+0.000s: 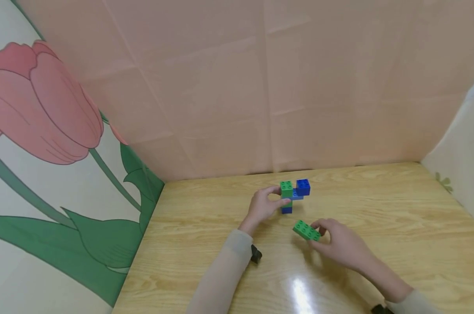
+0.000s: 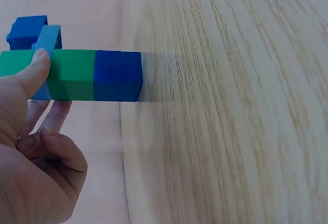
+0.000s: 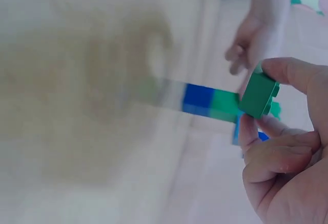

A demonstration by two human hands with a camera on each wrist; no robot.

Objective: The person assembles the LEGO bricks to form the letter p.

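A small tower of toy building blocks stands on the wooden table, with a dark blue block at its foot and green blocks above. From its side a lighter blue block juts out to the right, bearing another dark blue block. My left hand pinches the tower between thumb and fingers from the left. Nearer to me, my right hand holds a long green block by one end, tilted, studs upward, apart from the tower. In the right wrist view this green block overlaps part of the tower.
The wooden table ends at a pinkish cloth backdrop. A panel with a painted tulip rises on the left, and a pale panel on the right. Dark devices sit at both wrists.
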